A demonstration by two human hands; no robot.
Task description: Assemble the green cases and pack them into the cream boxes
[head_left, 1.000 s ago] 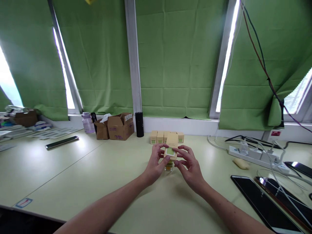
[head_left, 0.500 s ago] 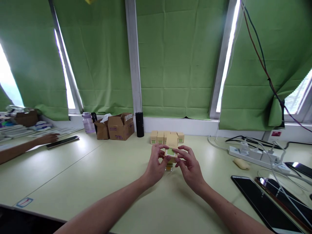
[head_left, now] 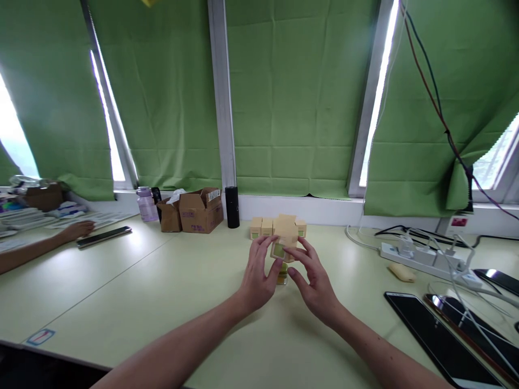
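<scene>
A small tan cardboard box (head_left: pixel 287 232) with a green window is held up between both hands, its upper flap raised. My left hand (head_left: pixel 259 273) grips its left side with fingers and thumb. At the right side, the fingers of my right hand (head_left: pixel 316 278) touch the box while the thumb is spread away below. Under the box, a small clear container (head_left: pixel 283 274) with green and yellow contents stands on the table. Several similar small boxes (head_left: pixel 266 227) stand in a row behind.
Left of the row are a black cylinder (head_left: pixel 232 207), open cartons (head_left: pixel 201 210) and a purple bottle (head_left: pixel 146 204). Another person's hand (head_left: pixel 79 230) rests near a phone (head_left: pixel 104 237). A power strip (head_left: pixel 430 258), cables and a tablet (head_left: pixel 436 335) lie at the right.
The box has tilted and risen slightly, and its top now looks wider and opened out. My right thumb has moved off the box. The other person's hand has shifted a little left.
</scene>
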